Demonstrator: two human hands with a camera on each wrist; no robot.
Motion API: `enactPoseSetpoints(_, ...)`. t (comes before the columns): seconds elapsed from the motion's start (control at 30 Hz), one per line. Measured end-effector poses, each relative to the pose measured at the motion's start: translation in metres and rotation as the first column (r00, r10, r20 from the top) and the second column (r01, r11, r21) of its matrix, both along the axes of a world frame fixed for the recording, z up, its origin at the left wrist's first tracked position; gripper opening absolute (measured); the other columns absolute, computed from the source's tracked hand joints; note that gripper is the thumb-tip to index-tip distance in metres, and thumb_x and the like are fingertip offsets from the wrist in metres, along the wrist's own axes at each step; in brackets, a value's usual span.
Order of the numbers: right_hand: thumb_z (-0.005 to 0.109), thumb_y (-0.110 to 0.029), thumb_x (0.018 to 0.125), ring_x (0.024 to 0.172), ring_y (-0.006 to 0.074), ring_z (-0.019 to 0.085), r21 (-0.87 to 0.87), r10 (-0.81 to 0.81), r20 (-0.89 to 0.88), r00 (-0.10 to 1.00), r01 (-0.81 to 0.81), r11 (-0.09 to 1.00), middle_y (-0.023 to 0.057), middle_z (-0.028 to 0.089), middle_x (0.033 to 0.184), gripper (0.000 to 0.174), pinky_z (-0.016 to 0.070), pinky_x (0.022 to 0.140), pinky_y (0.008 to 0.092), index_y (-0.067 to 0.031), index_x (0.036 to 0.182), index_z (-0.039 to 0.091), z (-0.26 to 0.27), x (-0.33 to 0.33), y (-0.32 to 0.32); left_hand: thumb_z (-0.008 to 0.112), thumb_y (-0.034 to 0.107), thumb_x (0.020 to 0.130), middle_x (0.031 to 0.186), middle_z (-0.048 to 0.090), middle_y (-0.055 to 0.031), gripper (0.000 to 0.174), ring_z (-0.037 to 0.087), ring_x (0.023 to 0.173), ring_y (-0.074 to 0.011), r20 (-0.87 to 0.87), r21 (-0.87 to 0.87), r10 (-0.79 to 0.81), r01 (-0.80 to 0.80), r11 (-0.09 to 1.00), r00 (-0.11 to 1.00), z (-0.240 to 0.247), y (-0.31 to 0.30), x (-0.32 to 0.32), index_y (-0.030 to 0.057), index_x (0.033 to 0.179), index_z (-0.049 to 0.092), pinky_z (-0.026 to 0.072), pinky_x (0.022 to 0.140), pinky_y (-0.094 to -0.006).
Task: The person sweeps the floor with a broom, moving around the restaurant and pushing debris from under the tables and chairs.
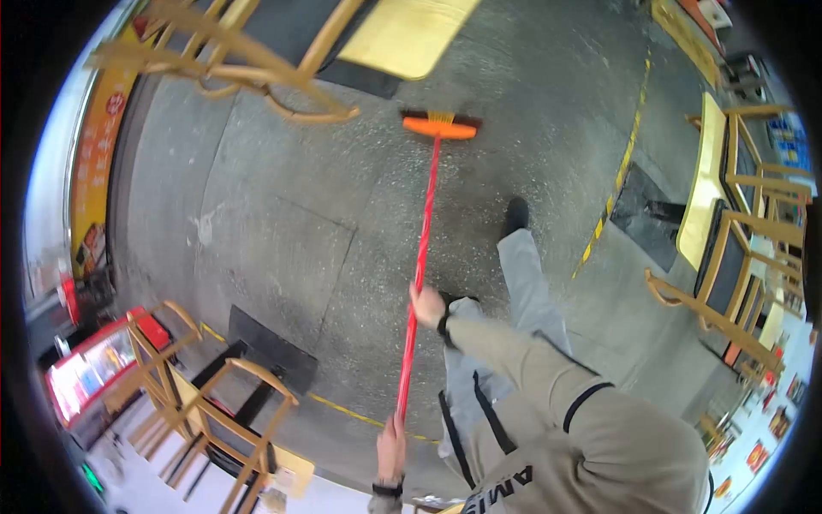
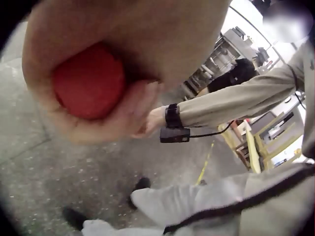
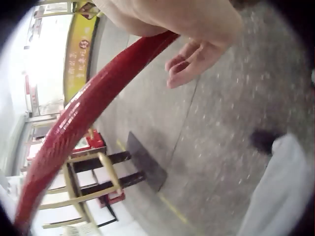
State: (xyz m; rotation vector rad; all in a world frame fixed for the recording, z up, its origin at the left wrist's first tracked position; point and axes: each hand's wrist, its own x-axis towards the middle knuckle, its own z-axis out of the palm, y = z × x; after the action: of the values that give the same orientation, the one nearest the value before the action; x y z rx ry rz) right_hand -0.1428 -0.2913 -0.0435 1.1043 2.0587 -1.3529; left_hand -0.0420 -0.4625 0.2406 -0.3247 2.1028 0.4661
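A broom with a red handle (image 1: 425, 218) and an orange head (image 1: 439, 128) lies across the head view, its bristles at the floor. My left hand (image 1: 391, 450) grips the handle near its top end; in the left wrist view, its fingers wrap the round red end (image 2: 89, 81). Farther down the handle, my right hand (image 1: 428, 306) holds it. The right wrist view shows this hand (image 3: 189, 29) over the red handle (image 3: 93, 101), with some fingertips curled beneath; the rest of the grip is hidden.
Wooden chairs (image 1: 248, 411) and a table base (image 1: 265, 347) stand at lower left. More chairs and a yellow tabletop (image 1: 704, 180) are at the right, another tabletop (image 1: 411, 34) at the top. Yellow tape (image 1: 631, 146) marks the grey floor (image 1: 282, 197).
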Motion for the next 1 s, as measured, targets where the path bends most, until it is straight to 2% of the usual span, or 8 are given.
enactPoseSetpoints(0.07,0.032,-0.049,0.096,0.060,0.0277,0.064,-0.325,0.110,-0.010,0.994,-0.107,0.939,0.0107,0.063,0.062,0.056,0.0484,0.059,0.0431,-0.0064,0.072,0.061,0.031,0.070,-0.067,0.038,0.033,0.097,0.072,0.061,-0.0229,0.034,0.060,0.068,-0.0412,-0.184,-0.030,-0.330,0.330,0.943,0.926,0.011,-0.095,0.107,0.0036,0.100,0.056,0.0461,0.058,-0.0514)
enactPoseSetpoints(0.17,0.041,-0.043,0.095,0.061,0.0217,0.064,-0.735,0.082,0.321,0.943,0.193,0.650,0.0080,0.065,0.068,0.048,0.0512,0.057,0.0394,-0.0054,0.076,0.064,0.057,0.171,-0.164,0.044,0.034,0.095,0.071,0.060,-0.0249,0.035,0.059,0.070,-0.0448,0.029,-0.139,-0.110,0.113,0.984,0.994,0.063,-0.164,0.220,0.0058,0.112,0.054,0.0455,0.059,-0.0511)
enactPoseSetpoints(0.2,0.045,-0.040,0.094,0.062,0.0205,0.063,-0.767,0.122,0.366,0.923,0.224,0.601,0.0078,0.065,0.069,0.043,0.0521,0.057,0.0384,-0.0050,0.077,0.063,0.072,0.192,-0.183,0.038,0.040,0.096,0.079,0.061,-0.0289,0.047,0.057,0.077,-0.0486,0.308,-0.309,0.188,-0.089,0.947,0.933,0.094,-0.155,0.226,0.0062,0.126,0.051,0.0455,0.065,-0.0509)
enactPoseSetpoints(0.27,0.046,-0.041,0.092,0.069,0.0196,0.064,-0.709,0.240,0.407,0.881,0.139,0.691,0.0079,0.064,0.073,0.043,0.0511,0.058,0.0370,-0.0028,0.083,0.062,0.078,0.229,-0.217,0.039,0.043,0.095,0.084,0.061,-0.0298,0.049,0.057,0.077,-0.0493,-0.113,-0.255,-0.156,0.124,0.959,0.981,0.098,-0.181,0.304,0.0115,0.132,0.045,0.0453,0.068,-0.0533)
enactPoseSetpoints(0.33,0.046,-0.043,0.092,0.069,0.0187,0.063,-0.662,0.287,0.451,0.845,0.101,0.743,0.0075,0.062,0.070,0.044,0.0487,0.058,0.0372,-0.0028,0.084,0.061,0.092,0.230,-0.216,0.041,0.044,0.094,0.093,0.059,-0.0315,0.045,0.057,0.079,-0.0487,0.013,-0.269,-0.071,0.072,0.961,0.997,0.075,-0.199,0.361,0.0141,0.127,0.050,0.0445,0.070,-0.0557)
enactPoseSetpoints(0.4,0.045,-0.044,0.092,0.067,0.0185,0.062,-0.624,0.219,0.415,0.883,0.101,0.775,0.0072,0.062,0.068,0.045,0.0475,0.058,0.0376,-0.0030,0.082,0.061,0.080,0.230,-0.207,0.040,0.043,0.095,0.094,0.060,-0.0307,0.045,0.058,0.080,-0.0471,0.278,-0.374,0.216,-0.102,0.922,0.936,0.081,-0.147,0.289,0.0102,0.123,0.052,0.0448,0.071,-0.0556)
enactPoseSetpoints(0.73,0.044,-0.022,0.096,0.049,0.0176,0.053,-0.311,-0.403,-0.192,0.895,0.334,0.890,0.0069,0.052,0.076,0.020,0.0474,0.042,0.0340,-0.0092,0.109,0.038,-0.007,0.010,-0.023,0.045,0.040,0.094,0.058,0.060,-0.0177,0.034,0.061,0.053,-0.0367,-0.410,-0.053,-0.161,0.153,0.987,0.898,-0.110,-0.028,0.060,0.0075,0.090,0.052,0.0477,0.044,-0.0463)
enactPoseSetpoints(1.0,0.044,-0.027,0.095,0.060,0.0216,0.063,-0.278,-0.242,-0.102,0.965,0.206,0.938,0.0081,0.061,0.079,0.021,0.0540,0.049,0.0372,-0.0072,0.100,0.050,-0.045,-0.106,0.098,0.047,0.044,0.093,0.058,0.061,-0.0127,0.036,0.064,0.055,-0.0300,-0.647,-0.157,-0.306,0.270,0.950,0.699,-0.141,0.050,-0.095,0.0098,0.084,0.053,0.0500,0.046,-0.0405)
